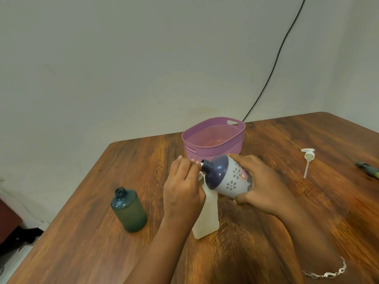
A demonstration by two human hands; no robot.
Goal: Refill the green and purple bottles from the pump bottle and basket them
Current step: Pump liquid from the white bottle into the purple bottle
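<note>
Head view: your right hand fingers wrap the purple bottle. It is tipped sideways, neck pointing left at the white bottle top, which your left hand fingers grip. The green bottle stands open, left of both hands.

We are finding one label: a small white sticker with a red border, sitting on the side of the purple bottle, right beside the right hand gripping it. It is carrying blue handwritten marks, which we are failing to make out. We are reading no text, brand or number on the green bottle, the white bottle or the basket.
</note>
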